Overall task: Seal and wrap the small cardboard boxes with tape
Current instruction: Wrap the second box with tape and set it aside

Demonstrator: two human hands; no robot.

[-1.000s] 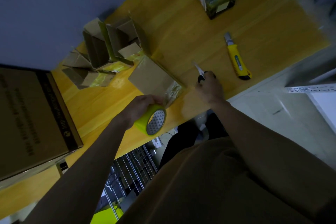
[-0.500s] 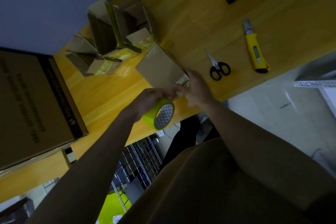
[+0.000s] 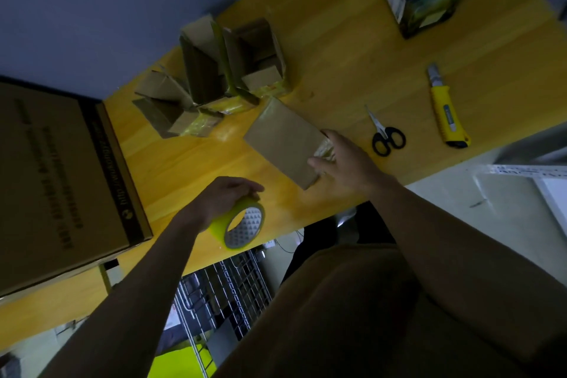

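1. Left hand (image 3: 219,198) is gripping the tape roll (image 3: 242,225) from above at the near table (image 3: 352,49) edge.
2. Right hand (image 3: 343,159) is pressing, fingers spread, on the box (image 3: 283,139) at its taped right end, mid-table.
3. Box is looking light and stiff, tape slick; best held by the bare long edges.
4. Big carton (image 3: 58,181) at left is showing print, unreadable. Scissors (image 3: 385,135) are lying right.

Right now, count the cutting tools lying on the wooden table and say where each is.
2. The black-handled scissors lie just right of the right hand. The yellow utility knife lies further right, near the table's edge. Others may be hidden behind the boxes.
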